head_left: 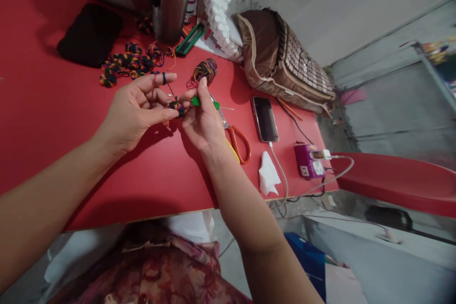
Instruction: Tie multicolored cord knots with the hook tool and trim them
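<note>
My left hand [130, 111] pinches a small multicoloured crochet piece [175, 108] between thumb and fingers, with yarn wound around its raised index finger. A crochet hook [195, 101] with a green grip is held in my right hand [203, 116]; its metal tip meets the yarn by the piece. Just beyond the hands lies a ball of multicoloured yarn [205, 70]. Several small crocheted pieces [130, 62] lie in a cluster behind my left hand. Orange-handled scissors [239, 145] rest beside my right wrist, partly hidden by it.
On the red table [149, 190] are a phone [265, 118] on a charging cable, a crumpled white tissue [268, 174] and a purple power adapter [309, 161]. A black pouch [90, 34], a metal flask [174, 2], a green cutter [190, 39] and a brown bag [285, 52] stand or lie farther back.
</note>
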Motion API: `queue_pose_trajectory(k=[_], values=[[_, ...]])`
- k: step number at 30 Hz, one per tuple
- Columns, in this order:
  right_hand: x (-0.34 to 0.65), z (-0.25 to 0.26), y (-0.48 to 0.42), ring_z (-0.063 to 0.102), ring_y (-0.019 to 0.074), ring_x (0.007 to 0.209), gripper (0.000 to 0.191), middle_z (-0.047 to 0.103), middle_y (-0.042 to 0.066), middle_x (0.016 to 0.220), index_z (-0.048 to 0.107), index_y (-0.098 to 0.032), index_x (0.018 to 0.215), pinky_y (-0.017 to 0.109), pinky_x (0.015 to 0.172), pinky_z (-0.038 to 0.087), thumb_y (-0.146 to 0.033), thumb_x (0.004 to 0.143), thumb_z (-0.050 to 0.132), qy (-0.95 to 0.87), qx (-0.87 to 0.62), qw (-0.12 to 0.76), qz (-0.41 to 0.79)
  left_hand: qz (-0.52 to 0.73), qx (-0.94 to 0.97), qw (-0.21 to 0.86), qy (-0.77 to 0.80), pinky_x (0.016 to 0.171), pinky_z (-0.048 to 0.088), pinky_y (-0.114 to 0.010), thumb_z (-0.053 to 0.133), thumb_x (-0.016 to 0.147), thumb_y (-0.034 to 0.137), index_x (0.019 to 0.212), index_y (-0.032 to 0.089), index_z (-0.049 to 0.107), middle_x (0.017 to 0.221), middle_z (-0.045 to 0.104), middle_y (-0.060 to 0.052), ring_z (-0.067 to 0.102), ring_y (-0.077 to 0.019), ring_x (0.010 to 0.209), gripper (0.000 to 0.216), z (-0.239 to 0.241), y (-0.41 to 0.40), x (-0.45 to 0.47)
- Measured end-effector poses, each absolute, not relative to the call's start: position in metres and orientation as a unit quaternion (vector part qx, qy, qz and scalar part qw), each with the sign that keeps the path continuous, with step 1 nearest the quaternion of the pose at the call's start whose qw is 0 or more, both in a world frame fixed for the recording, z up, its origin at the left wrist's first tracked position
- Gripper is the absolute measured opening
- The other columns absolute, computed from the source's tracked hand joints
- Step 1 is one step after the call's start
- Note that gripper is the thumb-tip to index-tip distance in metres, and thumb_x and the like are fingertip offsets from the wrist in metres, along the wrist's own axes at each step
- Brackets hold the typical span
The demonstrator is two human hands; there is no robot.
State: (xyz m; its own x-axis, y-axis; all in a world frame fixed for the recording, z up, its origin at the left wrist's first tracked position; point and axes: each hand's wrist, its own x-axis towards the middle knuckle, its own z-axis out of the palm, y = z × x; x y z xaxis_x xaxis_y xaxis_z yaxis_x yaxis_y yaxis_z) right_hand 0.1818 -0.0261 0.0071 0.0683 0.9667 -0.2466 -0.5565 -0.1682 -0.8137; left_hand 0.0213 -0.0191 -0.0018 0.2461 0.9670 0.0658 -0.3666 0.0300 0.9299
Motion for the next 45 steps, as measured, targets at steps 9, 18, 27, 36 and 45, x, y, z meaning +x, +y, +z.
queue_pose_trajectory(k=[9,18,27,36,45], values=[[0.185,0.014,-0.033,0.061,0.0119,0.066,0.042,0.066,-0.004,0.067,0.073,-0.028,0.073,0.023,0.067,0.06,-0.054,0.104,0.084,-0.293,-0.405,0.599,0.626,0.539,0.453,0.628,0.333,0.083,0.065,-0.037,0.108,0.071,0.016,0.128,0.033,0.09,0.08,0.077,0.003,0.074,-0.0183,0.077,0.063,0.001,-0.022,0.023],[0.182,0.013,-0.033,0.07,0.0138,0.077,0.035,0.071,-0.004,0.077,0.075,-0.029,0.082,0.028,0.081,0.064,-0.05,0.109,0.079,-0.273,-0.437,0.601,0.611,0.528,0.467,0.63,0.327,0.089,0.068,-0.037,0.108,0.078,0.028,0.128,0.034,0.088,0.097,0.086,0.0,0.082,-0.0236,0.095,0.053,0.006,-0.026,0.022],[0.184,0.011,-0.03,0.07,0.0127,0.074,0.035,0.07,-0.005,0.075,0.072,-0.03,0.083,0.026,0.075,0.063,-0.054,0.106,0.082,-0.26,-0.428,0.615,0.609,0.527,0.437,0.641,0.347,0.082,0.068,-0.035,0.105,0.076,0.02,0.116,0.034,0.093,0.09,0.082,0.002,0.079,-0.0207,0.088,0.044,0.006,-0.025,0.024],[0.185,0.007,-0.029,0.073,0.0119,0.081,0.032,0.076,-0.007,0.084,0.074,-0.029,0.089,0.026,0.08,0.065,-0.055,0.104,0.085,-0.248,-0.395,0.615,0.635,0.524,0.41,0.657,0.355,0.066,0.062,-0.039,0.104,0.073,0.014,0.112,0.034,0.093,0.083,0.082,0.003,0.069,-0.0171,0.064,0.045,0.006,-0.024,0.028],[0.188,0.009,-0.029,0.072,0.0124,0.078,0.032,0.072,-0.007,0.08,0.074,-0.029,0.092,0.026,0.077,0.064,-0.056,0.102,0.086,-0.246,-0.402,0.612,0.635,0.531,0.388,0.664,0.356,0.062,0.057,-0.032,0.098,0.09,0.029,0.102,0.031,0.096,0.086,0.081,-0.001,0.056,-0.0123,0.063,0.012,0.01,-0.026,0.031]])
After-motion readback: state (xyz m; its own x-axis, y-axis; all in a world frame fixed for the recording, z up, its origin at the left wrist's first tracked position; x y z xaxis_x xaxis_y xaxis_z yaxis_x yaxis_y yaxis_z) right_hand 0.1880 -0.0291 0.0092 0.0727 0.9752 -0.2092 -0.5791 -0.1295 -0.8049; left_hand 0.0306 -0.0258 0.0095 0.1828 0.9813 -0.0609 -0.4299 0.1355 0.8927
